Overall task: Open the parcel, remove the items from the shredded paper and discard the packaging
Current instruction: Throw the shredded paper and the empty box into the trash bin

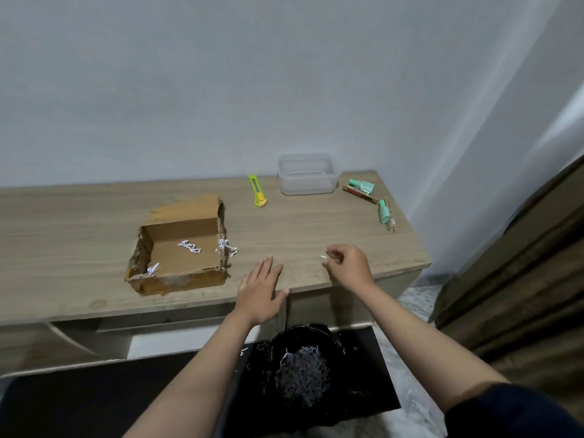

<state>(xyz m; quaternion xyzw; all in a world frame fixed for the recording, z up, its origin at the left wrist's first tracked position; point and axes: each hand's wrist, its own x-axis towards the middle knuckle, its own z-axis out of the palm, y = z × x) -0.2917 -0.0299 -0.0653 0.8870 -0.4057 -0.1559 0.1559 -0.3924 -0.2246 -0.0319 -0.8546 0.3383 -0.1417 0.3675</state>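
An opened cardboard parcel (180, 251) sits on the wooden table (79, 222), with a few white paper shreds (189, 247) left inside and one bunch (227, 246) hanging on its right wall. My left hand (260, 290) lies flat and open on the table's front edge, right of the parcel. My right hand (347, 263) hovers over the table, fingers pinched on a small white paper shred (324, 257). Two green bottles (363, 185) (384, 211), a thin red box (360, 193) and a small vial (392, 223) lie at the far right.
A yellow utility knife (257, 191) and a clear plastic container (306, 175) rest near the wall. Below the table's edge, a black bin bag (303, 371) holds a heap of shredded paper. A brown curtain (521, 263) hangs at right.
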